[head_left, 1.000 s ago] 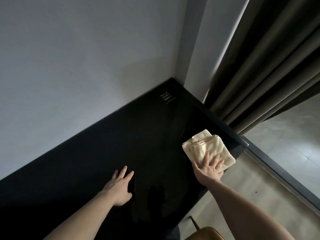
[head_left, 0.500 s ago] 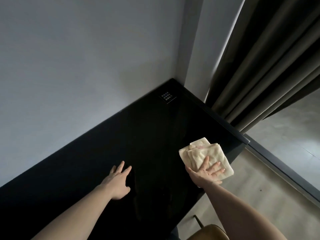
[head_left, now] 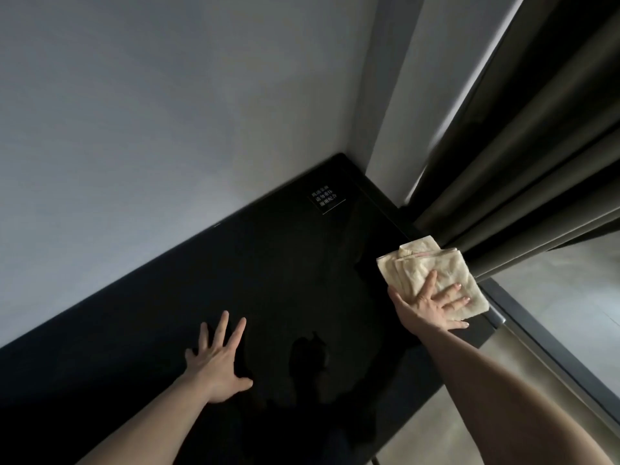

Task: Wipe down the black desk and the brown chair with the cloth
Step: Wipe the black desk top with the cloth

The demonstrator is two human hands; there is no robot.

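The glossy black desk (head_left: 285, 270) runs from the lower left up into the wall corner. A folded cream cloth (head_left: 419, 270) lies at the desk's right end, close to its edge. My right hand (head_left: 429, 303) presses flat on the cloth with fingers spread. My left hand (head_left: 218, 360) rests flat on the desk near the middle, fingers apart and holding nothing. The brown chair is out of view now.
A small dark label with white text (head_left: 325, 201) sticks to the desk near the far corner. Dark curtains (head_left: 523, 169) hang just right of the desk's end. A grey wall (head_left: 151, 129) backs the desk. Pale floor (head_left: 570, 313) lies to the right.
My right hand has slid the cloth rightward and away from me, toward the desk's right end by the curtain. My left hand stays flat on the desk. The chair has dropped out of view.
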